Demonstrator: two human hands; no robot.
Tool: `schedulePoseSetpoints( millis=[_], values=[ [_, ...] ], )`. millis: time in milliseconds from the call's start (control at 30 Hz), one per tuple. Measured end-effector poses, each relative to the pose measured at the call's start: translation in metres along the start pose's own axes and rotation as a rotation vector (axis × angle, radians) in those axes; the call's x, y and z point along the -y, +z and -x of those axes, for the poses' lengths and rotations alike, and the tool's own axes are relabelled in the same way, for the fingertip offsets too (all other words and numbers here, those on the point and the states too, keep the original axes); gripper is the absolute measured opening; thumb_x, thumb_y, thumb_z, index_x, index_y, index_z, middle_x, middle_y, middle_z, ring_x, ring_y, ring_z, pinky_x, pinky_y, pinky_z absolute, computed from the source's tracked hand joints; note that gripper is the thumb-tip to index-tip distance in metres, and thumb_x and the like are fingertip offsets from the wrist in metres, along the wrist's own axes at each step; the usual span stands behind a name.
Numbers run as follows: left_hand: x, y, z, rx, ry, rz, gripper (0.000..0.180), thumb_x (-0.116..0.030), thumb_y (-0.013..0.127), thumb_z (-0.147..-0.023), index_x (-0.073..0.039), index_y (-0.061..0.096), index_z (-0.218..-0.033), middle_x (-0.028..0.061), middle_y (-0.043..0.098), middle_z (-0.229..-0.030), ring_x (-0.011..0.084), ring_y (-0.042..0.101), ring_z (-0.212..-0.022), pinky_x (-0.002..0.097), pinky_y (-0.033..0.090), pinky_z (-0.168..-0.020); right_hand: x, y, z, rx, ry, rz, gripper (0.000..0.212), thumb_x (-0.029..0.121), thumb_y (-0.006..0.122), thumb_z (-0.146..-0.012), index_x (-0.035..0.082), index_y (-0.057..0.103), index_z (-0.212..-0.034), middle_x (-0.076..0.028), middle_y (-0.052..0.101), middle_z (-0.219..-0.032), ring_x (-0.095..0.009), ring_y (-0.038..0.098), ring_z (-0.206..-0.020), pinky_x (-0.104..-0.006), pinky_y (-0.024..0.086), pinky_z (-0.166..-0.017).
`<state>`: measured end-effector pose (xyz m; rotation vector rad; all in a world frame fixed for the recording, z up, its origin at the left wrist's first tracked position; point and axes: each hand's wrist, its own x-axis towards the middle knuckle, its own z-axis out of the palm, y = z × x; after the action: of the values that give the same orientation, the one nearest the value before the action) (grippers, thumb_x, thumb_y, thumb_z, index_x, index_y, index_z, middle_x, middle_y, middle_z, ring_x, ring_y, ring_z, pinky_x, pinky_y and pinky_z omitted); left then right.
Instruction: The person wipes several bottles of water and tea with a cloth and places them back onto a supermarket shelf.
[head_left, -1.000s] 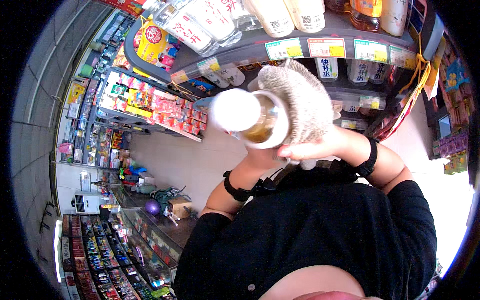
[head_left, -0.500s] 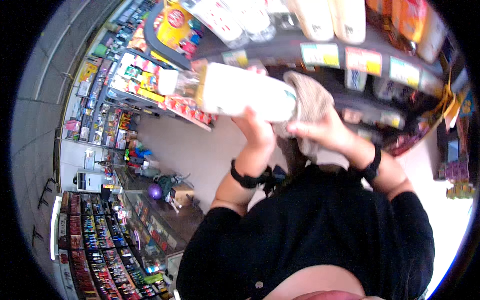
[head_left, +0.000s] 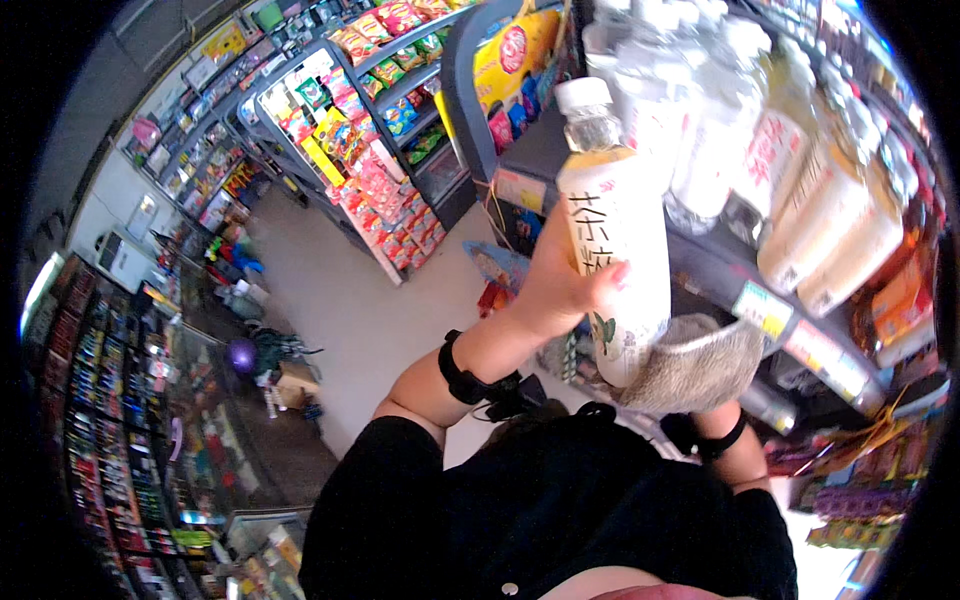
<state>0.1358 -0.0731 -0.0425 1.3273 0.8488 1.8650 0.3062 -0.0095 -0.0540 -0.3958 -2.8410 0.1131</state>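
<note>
My left hand [head_left: 560, 285] is closed round the middle of a drink bottle [head_left: 640, 230] with a white label, a clear neck and a white cap. The bottle stands nearly upright, its cap tilted a little left. At its base is a grey-brown cloth [head_left: 705, 370], which my right hand [head_left: 716, 418] holds from below. The cloth covers the right fingers, leaving mainly the hand's wrist end in sight. Right behind the held bottle, several clear bottles [head_left: 705, 150] with white labels stand on the shelf.
Cream-coloured bottles [head_left: 815, 220] and orange packages [head_left: 905, 300] continue along the shelf to the right. Price tags [head_left: 765, 308] line the shelf edge. A rack of snack bags [head_left: 395, 220] stands at the far left, beyond the pale floor [head_left: 345, 270]. A glass counter [head_left: 230, 410] is at left.
The bottle has gone from lying sideways to nearly upright and moved right. The cloth has moved down and right with my right hand. My view has shifted, showing more shelf bottles.
</note>
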Motion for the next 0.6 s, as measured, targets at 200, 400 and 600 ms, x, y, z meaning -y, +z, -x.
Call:
schedulePoseSetpoints(
  millis=[200, 400, 600],
  values=[
    [-0.016, -0.028, -0.050, -0.108, 0.143, 0.190, 0.065, -0.014, 0.070, -0.068, 0.000, 0.036, -0.122, 0.0126, 0.055, -0.103, 0.0219, 0.059, -0.090, 0.0344, 0.051, -0.078, -0.010, 0.015, -0.022, -0.069, 0.149, -0.386, 0.046, 0.029, 0.073, -0.062, 0.006, 0.063, -0.100, -0.007, 0.062, -0.078, -0.021, 0.058, -0.072, -0.0304, 0.046, -0.070],
    [-0.020, -0.075, -0.112, -0.262, 0.361, -0.194, 0.064, -0.015, 0.078, -0.064, 0.001, 0.035, -0.109, 0.0106, 0.055, -0.093, 0.0155, 0.059, -0.078, 0.0304, 0.051, -0.066, -0.009, 0.007, -0.018, -0.073, 0.325, -0.305, 0.035, 0.024, 0.066, -0.070, 0.013, 0.065, -0.103, -0.004, 0.064, -0.087, -0.021, 0.057, -0.075, -0.0312, 0.045, -0.071],
    [0.008, -0.099, -0.158, -0.281, 0.267, -0.230, 0.061, -0.019, 0.080, -0.061, 0.002, 0.041, -0.103, 0.0125, 0.059, -0.089, 0.0183, 0.061, -0.077, 0.0318, 0.051, -0.067, -0.053, 0.025, 0.052, 0.001, 0.586, -0.362, 0.043, 0.033, 0.064, -0.070, 0.017, 0.061, -0.110, -0.003, 0.060, -0.086, -0.023, 0.053, -0.086, -0.0343, 0.041, -0.080]
  ],
)
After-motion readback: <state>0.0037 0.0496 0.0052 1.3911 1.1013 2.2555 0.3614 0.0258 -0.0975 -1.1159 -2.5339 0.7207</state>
